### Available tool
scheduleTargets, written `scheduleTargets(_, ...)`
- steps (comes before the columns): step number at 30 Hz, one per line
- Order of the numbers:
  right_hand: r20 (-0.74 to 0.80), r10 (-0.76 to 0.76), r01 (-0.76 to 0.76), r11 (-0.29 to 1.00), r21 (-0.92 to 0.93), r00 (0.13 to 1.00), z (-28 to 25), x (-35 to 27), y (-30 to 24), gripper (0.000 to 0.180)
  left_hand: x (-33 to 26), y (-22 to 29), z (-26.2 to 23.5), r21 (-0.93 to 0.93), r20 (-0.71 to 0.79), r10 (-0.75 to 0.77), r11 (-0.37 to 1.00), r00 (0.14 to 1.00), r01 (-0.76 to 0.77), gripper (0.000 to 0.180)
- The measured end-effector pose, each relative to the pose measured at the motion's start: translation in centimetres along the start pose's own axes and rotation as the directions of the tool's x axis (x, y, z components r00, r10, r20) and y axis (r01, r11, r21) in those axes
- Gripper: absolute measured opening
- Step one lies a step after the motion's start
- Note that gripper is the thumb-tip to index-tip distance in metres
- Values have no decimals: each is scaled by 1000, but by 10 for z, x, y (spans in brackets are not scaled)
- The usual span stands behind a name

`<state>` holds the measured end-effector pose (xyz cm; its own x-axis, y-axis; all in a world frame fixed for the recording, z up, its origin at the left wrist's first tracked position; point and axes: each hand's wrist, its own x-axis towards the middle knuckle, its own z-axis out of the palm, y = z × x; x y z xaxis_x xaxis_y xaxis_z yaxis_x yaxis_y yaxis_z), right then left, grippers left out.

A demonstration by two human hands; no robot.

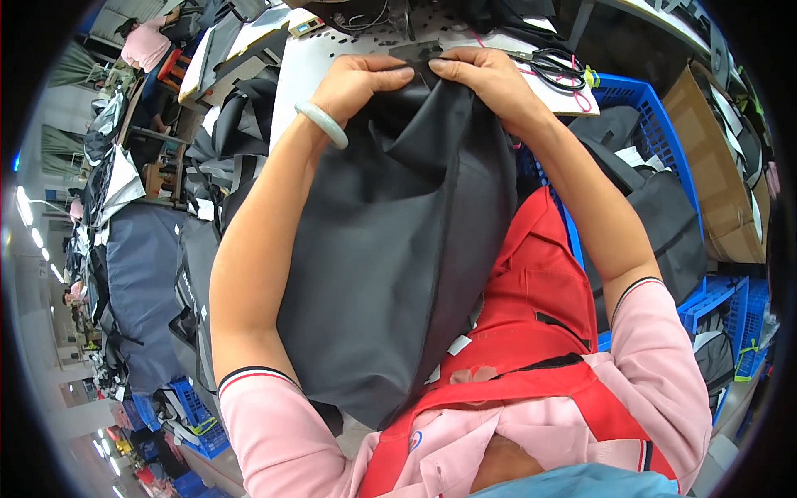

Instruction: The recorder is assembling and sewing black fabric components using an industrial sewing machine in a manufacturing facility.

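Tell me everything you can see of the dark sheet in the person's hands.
The dark sheet is a large, charcoal-black piece, smooth and faintly shiny, like coated cloth or imitation leather. Its top is pinched between thumb and fingers of the left hand and right hand, at the white table. Creases fan out below the grip; a long ridge, fold or seam, runs down its right part. It hangs limply toward the person's lap, narrowing at the bottom. Its underside is hidden.

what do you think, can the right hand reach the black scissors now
Probably yes: the black scissors lie close beside the right hand, largely uncovered, though it may first need to release the black material.
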<state>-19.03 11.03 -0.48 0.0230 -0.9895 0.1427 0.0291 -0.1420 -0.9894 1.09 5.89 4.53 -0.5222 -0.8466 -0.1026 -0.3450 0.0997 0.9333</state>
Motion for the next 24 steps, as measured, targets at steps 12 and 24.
scheduleTargets(12, 5, 72, -72, 997, 12, 997, -4, 50, 22, 25, 45, -23, -16, -6, -38, -96, 995, 995, 96, 35)
scheduleTargets(24, -2, 63, -62, 993, 99, 998, -1, 70, 35, 29, 60, -39, -25, -58, -57, -60, 997, 997, 56, 37)
